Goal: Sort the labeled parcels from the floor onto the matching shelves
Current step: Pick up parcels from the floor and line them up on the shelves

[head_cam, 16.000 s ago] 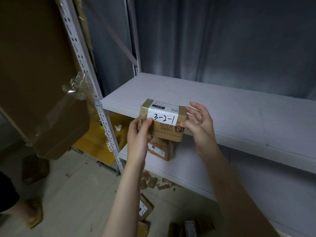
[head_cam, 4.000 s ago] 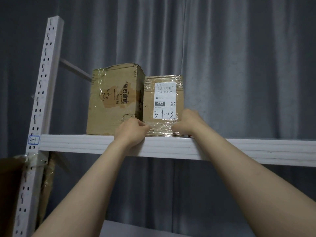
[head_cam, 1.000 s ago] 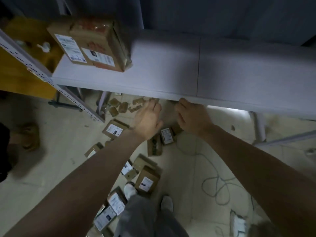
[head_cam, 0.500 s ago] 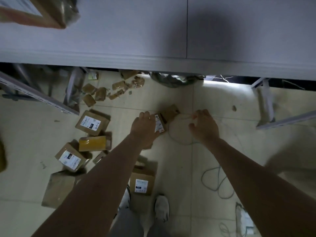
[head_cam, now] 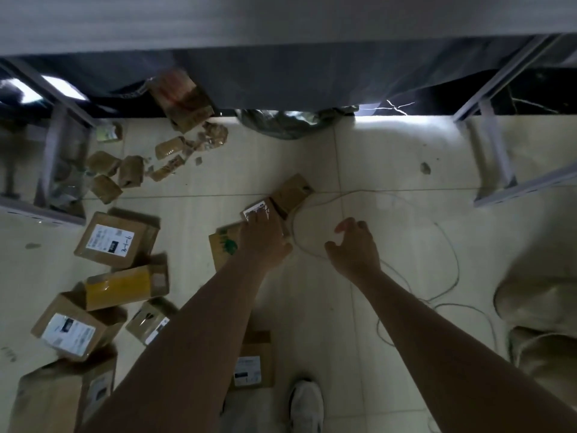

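Bending low before the grey shelf (head_cam: 281, 20), a person works the tiled floor (head_cam: 390, 170), where sealed parcels (head_cam: 112, 242) lie scattered at left, contents hidden. The left hand (head_cam: 265, 242) covers a small labelled parcel (head_cam: 260, 209) at centre, apparently to lift it; its grip cannot be told. The right hand (head_cam: 352, 248) hovers just beside, fingers apart, likely ready to steady it.

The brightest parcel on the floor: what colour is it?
The parcel is yellow; the head view shows it.

hands (head_cam: 262, 239) 2 | cardboard boxes (head_cam: 107, 240) 10 | shoe (head_cam: 306, 404) 1 | cable (head_cam: 458, 270) 1
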{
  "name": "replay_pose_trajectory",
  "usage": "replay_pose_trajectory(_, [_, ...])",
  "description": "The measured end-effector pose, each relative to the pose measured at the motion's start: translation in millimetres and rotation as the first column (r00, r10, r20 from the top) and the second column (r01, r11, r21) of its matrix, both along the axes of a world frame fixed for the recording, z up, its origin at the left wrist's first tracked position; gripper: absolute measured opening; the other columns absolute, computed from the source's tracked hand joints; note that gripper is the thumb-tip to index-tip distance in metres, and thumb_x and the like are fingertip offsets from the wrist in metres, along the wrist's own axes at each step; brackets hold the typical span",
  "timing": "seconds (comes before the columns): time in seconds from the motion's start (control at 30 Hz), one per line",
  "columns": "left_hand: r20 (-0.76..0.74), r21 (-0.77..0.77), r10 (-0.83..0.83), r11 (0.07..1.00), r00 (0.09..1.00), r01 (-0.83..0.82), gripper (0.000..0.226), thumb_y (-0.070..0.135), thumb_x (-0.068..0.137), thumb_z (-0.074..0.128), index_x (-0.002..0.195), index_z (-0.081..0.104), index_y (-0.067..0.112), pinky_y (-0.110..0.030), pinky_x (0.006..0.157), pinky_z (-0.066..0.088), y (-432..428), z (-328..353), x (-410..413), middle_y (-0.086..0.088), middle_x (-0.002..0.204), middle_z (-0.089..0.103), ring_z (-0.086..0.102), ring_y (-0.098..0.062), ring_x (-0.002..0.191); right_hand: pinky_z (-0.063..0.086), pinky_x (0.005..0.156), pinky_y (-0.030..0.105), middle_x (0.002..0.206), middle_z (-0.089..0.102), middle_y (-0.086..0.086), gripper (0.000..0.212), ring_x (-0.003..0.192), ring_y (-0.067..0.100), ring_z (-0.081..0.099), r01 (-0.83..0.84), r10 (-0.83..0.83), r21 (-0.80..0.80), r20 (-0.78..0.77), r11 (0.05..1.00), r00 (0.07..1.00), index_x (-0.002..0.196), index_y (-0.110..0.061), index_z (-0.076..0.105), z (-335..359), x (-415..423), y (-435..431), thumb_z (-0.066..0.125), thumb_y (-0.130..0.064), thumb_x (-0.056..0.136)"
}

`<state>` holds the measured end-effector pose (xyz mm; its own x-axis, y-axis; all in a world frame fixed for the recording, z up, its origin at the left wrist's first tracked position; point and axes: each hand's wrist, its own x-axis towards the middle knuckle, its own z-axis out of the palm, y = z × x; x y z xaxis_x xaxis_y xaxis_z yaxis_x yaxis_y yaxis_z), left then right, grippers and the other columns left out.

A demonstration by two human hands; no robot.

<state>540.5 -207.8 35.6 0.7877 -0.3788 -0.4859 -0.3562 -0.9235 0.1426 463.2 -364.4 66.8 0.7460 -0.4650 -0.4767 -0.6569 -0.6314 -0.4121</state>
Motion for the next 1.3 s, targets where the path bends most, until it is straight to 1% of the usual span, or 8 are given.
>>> replay_pose_trajectory(0.23, [0.067, -0.038, 0.018, 0.999, 0.998, -0.015, 0.072, 0.044, 0.092, 0.057, 0.144, 0.031, 0.001, -0.042, 0.102, 0.037, -7.7, -66.2, 26.8, -0.018, 0.142, 0.039, 0.039, -0.034, 0.128, 0.046, 0.078, 0.031, 0.129, 0.052, 0.005, 0.033, 0.091, 0.017, 0.052, 0.172, -0.182, 0.087, 0.119, 0.981, 0.976, 0.122, -0.014, 0.055, -75.0, 20.7, 11.6, 0.062, -0.018, 0.089])
replay_pose_trajectory(0.5, [0.065, -0.054, 0.039, 0.998, 0.997, -0.035, 0.074, 0.047, 0.09, 0.06, 0.143, 0.031, 0.004, -0.042, 0.102, 0.038, -19.2, -154.3, 60.5, -0.016, 0.14, 0.039, 0.039, -0.032, 0.128, 0.039, 0.075, 0.024, 0.121, 0.056, 0.005, 0.026, 0.091, 0.013, 0.048, 0.211, -0.239, 0.128, 0.261, 0.969, 0.935, 0.113, -0.011, 0.058, -158.0, 58.3, 17.1, 0.061, -0.01, 0.087])
replay_pose_trajectory(0.6, [0.094, -0.102, 0.057, 0.994, 0.994, -0.047, 0.073, 0.044, 0.089, 0.064, 0.141, 0.03, 0.005, -0.041, 0.102, 0.038, -34.1, -185.8, 79.3, -0.016, 0.138, 0.04, 0.039, -0.032, 0.127, 0.034, 0.065, 0.016, 0.122, 0.056, 0.005, 0.026, 0.09, 0.012, 0.047, 0.217, -0.244, 0.122, 0.29, 0.968, 0.925, 0.113, -0.01, 0.059, -186.9, 73.1, 10.4, 0.06, -0.009, 0.087])
replay_pose_trajectory(0.73, [0.119, -0.136, 0.089, 0.988, 0.989, -0.073, 0.09, 0.054, 0.085, 0.066, 0.145, 0.024, 0.002, -0.042, 0.106, 0.037, -60.6, -229.5, 99.4, -0.019, 0.14, 0.037, 0.037, -0.033, 0.13, 0.036, 0.072, 0.02, 0.121, 0.058, 0.005, 0.026, 0.091, 0.011, 0.048, 0.218, -0.24, 0.105, 0.323, 0.97, 0.916, 0.113, -0.01, 0.06, -224.1, 84.2, -2.8, 0.06, -0.007, 0.088])
replay_pose_trajectory(0.87, [0.063, -0.049, 0.098, 0.994, 0.993, -0.095, 0.111, 0.06, 0.084, 0.065, 0.152, 0.001, -0.001, -0.049, 0.117, 0.022, -81.4, -272.1, 115.2, -0.027, 0.156, 0.014, 0.015, -0.043, 0.146, 0.046, 0.077, 0.028, 0.12, 0.058, 0.003, 0.024, 0.094, 0.017, 0.057, 0.219, -0.241, 0.104, 0.334, 0.97, 0.911, 0.111, -0.013, 0.06, -254.7, 83.6, -23.9, 0.06, -0.008, 0.087])
replay_pose_trajectory(1.03, [0.194, -0.02, 0.089, 0.996, 0.977, -0.087, 0.096, 0.056, 0.087, 0.063, 0.146, 0.017, -0.004, -0.044, 0.106, 0.037, -88.7, -287.3, 102.6, -0.024, 0.14, 0.035, 0.038, -0.036, 0.126, 0.048, 0.08, 0.028, 0.115, 0.057, 0.001, 0.02, 0.098, 0.019, 0.06, 0.25, -0.266, 0.091, 0.315, 0.964, 0.911, 0.106, -0.016, 0.058, -266.9, 64.2, -48.3, 0.062, -0.01, 0.087])
replay_pose_trajectory(1.2, [-0.031, -0.28, 0.241, 0.93, 0.97, -0.24, 0.096, 0.06, 0.088, 0.056, 0.149, 0.013, -0.002, -0.046, 0.102, 0.039, -90.1, -234.5, 56.0, -0.024, 0.139, 0.03, 0.034, -0.038, 0.125, 0.051, 0.083, 0.033, 0.115, 0.062, 0.006, 0.023, 0.1, 0.023, 0.061, 0.401, -0.426, 0.148, 0.234, 0.904, 0.874, 0.109, -0.013, 0.06, -224.7, 34.0, -56.8, 0.065, -0.014, 0.086])
replay_pose_trajectory(1.3, [-0.263, -0.448, 0.35, 0.781, 0.899, -0.435, 0.085, 0.058, 0.091, 0.054, 0.148, 0.023, 0.003, -0.043, 0.097, 0.041, -93.8, -168.4, 32.9, -0.02, 0.139, 0.037, 0.041, -0.036, 0.125, 0.049, 0.088, 0.035, 0.113, 0.064, 0.008, 0.033, 0.105, 0.025, 0.06, 0.517, -0.558, 0.232, 0.173, 0.824, 0.811, 0.113, -0.008, 0.061, -169.5, 20.8, -53.5, 0.068, -0.022, 0.085])
